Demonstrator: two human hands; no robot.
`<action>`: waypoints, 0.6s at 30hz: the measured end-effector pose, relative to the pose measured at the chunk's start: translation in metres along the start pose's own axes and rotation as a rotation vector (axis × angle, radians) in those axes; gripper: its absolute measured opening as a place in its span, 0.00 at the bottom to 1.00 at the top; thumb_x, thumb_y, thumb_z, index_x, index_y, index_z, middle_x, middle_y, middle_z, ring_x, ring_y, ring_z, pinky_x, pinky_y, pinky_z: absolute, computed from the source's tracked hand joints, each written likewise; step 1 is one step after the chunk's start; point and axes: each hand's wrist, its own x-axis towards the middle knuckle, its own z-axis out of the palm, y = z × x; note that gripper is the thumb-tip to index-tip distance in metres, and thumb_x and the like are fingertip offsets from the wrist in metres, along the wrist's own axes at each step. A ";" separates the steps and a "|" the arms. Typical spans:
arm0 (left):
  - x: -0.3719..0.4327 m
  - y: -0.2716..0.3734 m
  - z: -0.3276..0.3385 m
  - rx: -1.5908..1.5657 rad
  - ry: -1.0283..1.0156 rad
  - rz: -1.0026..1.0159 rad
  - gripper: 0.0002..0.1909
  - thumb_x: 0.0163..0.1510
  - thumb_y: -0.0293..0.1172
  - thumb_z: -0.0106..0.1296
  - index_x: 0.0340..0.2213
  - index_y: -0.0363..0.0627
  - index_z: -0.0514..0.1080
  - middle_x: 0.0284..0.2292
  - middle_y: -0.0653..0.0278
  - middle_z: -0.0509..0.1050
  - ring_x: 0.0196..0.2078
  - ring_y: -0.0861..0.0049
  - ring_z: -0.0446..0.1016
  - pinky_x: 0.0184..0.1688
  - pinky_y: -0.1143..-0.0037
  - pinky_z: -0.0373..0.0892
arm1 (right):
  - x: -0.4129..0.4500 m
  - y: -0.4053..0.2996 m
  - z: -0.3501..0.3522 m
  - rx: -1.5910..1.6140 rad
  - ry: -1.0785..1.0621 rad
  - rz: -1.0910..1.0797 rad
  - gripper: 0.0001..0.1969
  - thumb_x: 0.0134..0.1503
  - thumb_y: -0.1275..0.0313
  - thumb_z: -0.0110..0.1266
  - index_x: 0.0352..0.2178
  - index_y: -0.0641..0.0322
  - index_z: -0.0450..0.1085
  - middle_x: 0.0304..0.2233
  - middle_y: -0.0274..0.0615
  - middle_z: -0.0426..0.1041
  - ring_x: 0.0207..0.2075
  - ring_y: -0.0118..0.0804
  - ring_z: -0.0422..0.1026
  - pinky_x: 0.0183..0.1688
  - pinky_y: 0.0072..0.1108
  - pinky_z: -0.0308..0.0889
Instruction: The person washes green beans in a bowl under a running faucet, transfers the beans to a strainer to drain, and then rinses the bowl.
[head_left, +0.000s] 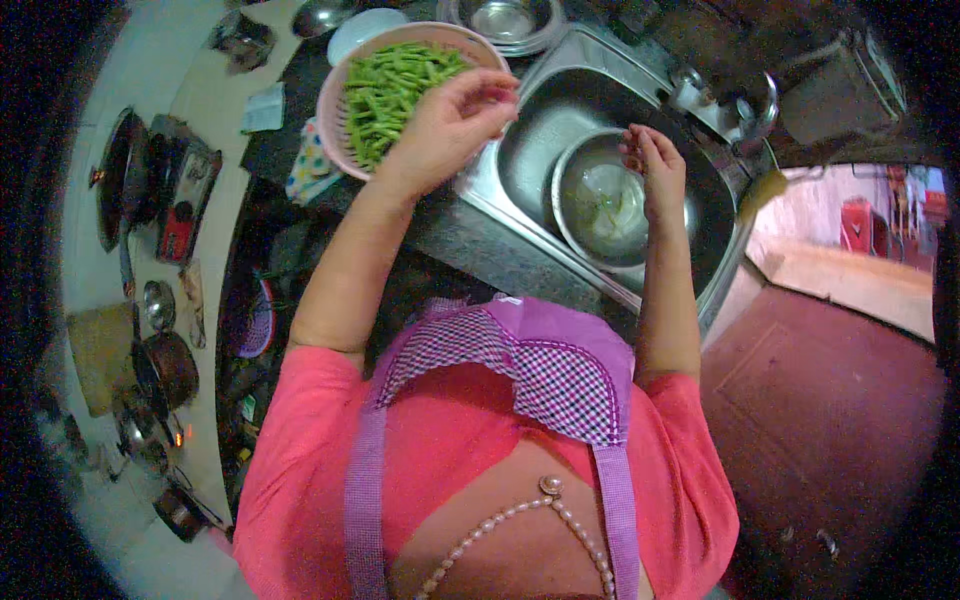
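Observation:
Cut green beans (390, 90) fill a pink plastic colander (330, 127) at the upper left of the sink. My left hand (465, 112) is over the colander's right side, fingers curled; whether it holds a small piece cannot be made out. A round steel bowl (562, 217) with water and a few green bits stands in the steel sink (525, 165). Over the bowl's right rim is my right hand (654, 161), its fingertips bent together; nothing is plainly seen between them.
A faucet (765, 112) rises at the sink's far right corner. Steel bowls (506, 22) stand beyond the sink, and a dotted cloth (309, 169) lies left of the colander. Along the left are a gas stove (187, 202), a wok (118, 180) and several pans.

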 end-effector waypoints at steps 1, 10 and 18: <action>0.003 -0.006 0.018 0.055 -0.081 -0.049 0.14 0.50 0.29 0.47 0.40 0.41 0.65 0.35 0.64 0.70 0.37 0.80 0.70 0.37 0.79 0.67 | -0.001 0.017 -0.024 0.009 0.055 0.050 0.12 0.53 0.65 0.46 0.34 0.61 0.69 0.30 0.36 0.71 0.28 0.27 0.70 0.30 0.17 0.65; 0.069 -0.160 0.153 0.636 -0.333 -0.108 0.29 0.40 0.36 0.54 0.46 0.45 0.61 0.38 0.50 0.69 0.38 0.60 0.69 0.42 0.70 0.65 | -0.001 0.139 -0.130 -0.404 0.096 0.284 0.13 0.50 0.67 0.48 0.37 0.63 0.66 0.29 0.39 0.71 0.27 0.32 0.70 0.29 0.20 0.65; 0.081 -0.287 0.201 1.014 -0.508 -0.343 0.24 0.44 0.30 0.45 0.46 0.43 0.60 0.46 0.50 0.62 0.49 0.56 0.60 0.49 0.68 0.59 | 0.014 0.193 -0.078 -1.107 -0.245 -0.191 0.18 0.47 0.63 0.48 0.41 0.54 0.63 0.40 0.53 0.66 0.40 0.51 0.66 0.42 0.35 0.63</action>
